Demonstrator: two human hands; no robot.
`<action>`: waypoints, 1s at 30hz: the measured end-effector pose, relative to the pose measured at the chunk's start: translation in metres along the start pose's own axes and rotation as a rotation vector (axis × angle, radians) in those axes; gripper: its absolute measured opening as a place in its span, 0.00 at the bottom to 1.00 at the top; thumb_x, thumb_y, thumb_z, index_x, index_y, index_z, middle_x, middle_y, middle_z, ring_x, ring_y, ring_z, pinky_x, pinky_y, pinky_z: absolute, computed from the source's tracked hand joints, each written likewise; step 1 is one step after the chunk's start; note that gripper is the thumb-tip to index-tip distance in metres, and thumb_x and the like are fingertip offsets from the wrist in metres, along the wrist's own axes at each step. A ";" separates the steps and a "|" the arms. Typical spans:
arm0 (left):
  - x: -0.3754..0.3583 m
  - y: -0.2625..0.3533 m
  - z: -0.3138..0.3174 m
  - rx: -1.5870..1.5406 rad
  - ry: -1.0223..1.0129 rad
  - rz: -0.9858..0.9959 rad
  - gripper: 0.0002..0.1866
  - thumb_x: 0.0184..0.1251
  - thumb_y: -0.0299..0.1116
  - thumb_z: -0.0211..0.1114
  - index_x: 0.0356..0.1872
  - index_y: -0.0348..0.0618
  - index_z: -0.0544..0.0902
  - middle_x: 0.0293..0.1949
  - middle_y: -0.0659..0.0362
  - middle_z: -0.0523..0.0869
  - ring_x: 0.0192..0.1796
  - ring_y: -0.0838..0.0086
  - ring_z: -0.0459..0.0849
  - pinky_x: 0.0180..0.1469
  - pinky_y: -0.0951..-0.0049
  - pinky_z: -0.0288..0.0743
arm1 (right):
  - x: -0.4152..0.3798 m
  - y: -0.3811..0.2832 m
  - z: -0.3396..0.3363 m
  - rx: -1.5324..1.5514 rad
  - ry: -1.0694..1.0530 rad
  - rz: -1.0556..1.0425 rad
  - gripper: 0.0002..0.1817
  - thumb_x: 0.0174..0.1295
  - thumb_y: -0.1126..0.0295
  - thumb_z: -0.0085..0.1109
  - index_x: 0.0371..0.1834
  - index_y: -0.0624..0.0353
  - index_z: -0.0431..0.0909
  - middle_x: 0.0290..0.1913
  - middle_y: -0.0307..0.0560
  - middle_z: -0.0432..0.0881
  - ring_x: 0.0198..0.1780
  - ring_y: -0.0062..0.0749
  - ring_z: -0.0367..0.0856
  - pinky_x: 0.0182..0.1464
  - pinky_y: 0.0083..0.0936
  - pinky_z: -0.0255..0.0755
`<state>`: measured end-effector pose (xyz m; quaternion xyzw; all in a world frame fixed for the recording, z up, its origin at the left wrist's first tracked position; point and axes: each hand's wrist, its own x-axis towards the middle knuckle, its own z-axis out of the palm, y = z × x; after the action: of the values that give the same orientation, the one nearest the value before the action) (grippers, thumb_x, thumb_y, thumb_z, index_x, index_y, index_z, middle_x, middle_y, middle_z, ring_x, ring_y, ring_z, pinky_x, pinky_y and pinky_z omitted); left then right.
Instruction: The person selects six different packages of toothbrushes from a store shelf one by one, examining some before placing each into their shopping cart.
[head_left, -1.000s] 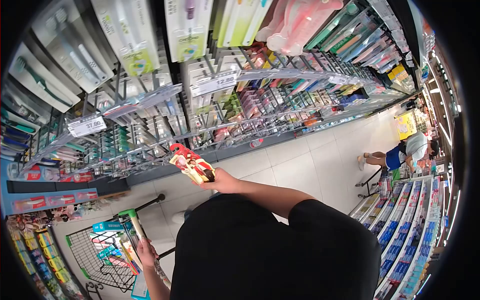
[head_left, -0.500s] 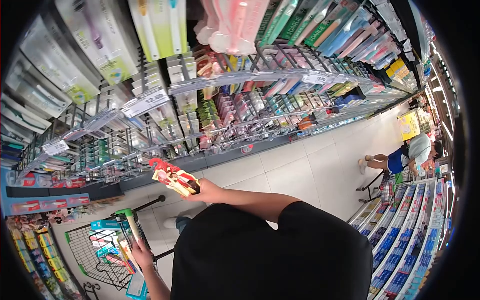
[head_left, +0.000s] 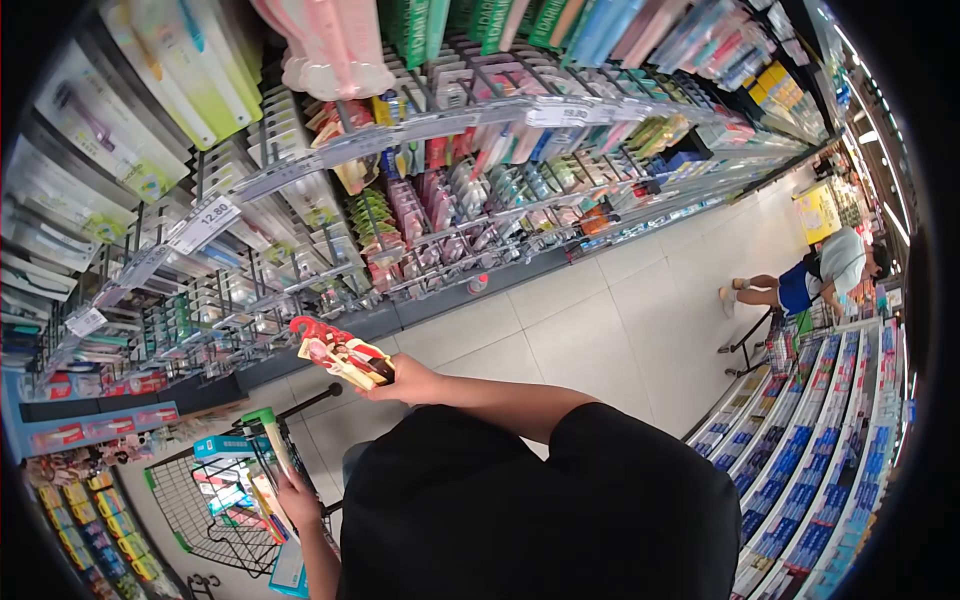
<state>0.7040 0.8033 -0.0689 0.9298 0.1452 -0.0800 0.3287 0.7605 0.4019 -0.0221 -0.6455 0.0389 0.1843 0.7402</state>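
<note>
From where I stand, the biggest hazard is the long grey shelving rack [head_left: 400, 132], crowded with carded toothbrushes on metal pegs: a careless swing of the arm could snag a peg and pull cards down. Farther along the aisle another shopper [head_left: 845, 262] in a pale top and blue shorts bends at a trolley, so the way past could tighten. Close by is the black wire shopping cart [head_left: 182, 542] with green trim; a turn made while looking at the shelves might bump it into the rack's base. Inside, the flat teal cardboard box [head_left: 222, 446] sits near the rim and might slide if jolted. The left hand [head_left: 298, 503] is wrapped round the cart's pale bar handle [head_left: 276, 446], so steering seems to rest on one arm. The right hand [head_left: 408, 382] pinches the red-and-cream illustrated package [head_left: 345, 358] by its lower end, out in front of the rack; held only there, its curled red top could catch or the whole thing tip free.
</note>
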 end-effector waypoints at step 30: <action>-0.058 0.045 0.051 0.204 0.034 0.176 0.30 0.88 0.55 0.50 0.43 0.33 0.85 0.33 0.35 0.87 0.39 0.34 0.87 0.41 0.39 0.76 | -0.218 -0.002 0.002 0.140 0.141 -0.180 0.17 0.69 0.72 0.72 0.59 0.63 0.86 0.48 0.43 0.92 0.48 0.22 0.88 0.51 0.26 0.81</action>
<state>0.6612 0.7249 -0.0680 0.9687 0.0599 -0.0493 0.2358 0.5584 0.3547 0.0446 -0.6046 0.0455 0.0679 0.7923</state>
